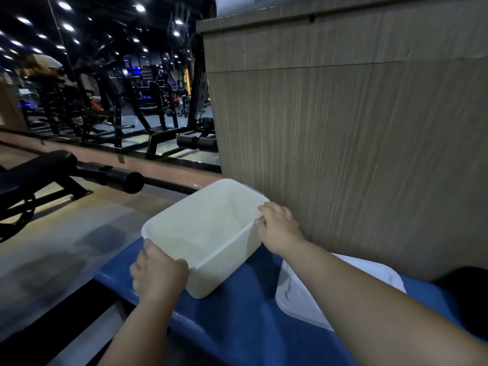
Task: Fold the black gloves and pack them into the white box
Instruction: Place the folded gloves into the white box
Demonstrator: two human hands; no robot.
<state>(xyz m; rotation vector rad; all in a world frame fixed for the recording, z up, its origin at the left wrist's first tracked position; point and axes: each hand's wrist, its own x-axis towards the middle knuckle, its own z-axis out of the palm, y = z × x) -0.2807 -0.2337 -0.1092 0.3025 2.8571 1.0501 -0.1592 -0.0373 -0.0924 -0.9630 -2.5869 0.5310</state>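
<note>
White box (219, 273), an open-topped rectangular plastic tub, sits at the centre of the view on a blue padded surface (237, 320), held by a person with both bare hands. It looks tipped slightly, its opening facing up and toward the camera with the pale inner walls and floor in plain view. Its near lower corner meets the blue padding. The left hand (158, 276) grips the near left corner, fingers wrapped down the outer wall and the thumb up at the rim. The right hand (280, 231) grips the rim on the far right side, fingers curled over the edge. A flat white lid (298, 299) lies on the padding to the right of the box, partly hidden under the right forearm. At the far right edge is a dark shape (464, 299); whether it is the black gloves cannot be told. A tall wood-grain panel (343, 141) rises just behind the box. To the left, a wall mirror (118, 88) reflects gym machines and ceiling lights, and a black weight bench (39, 170) stands on the floor before it.
</note>
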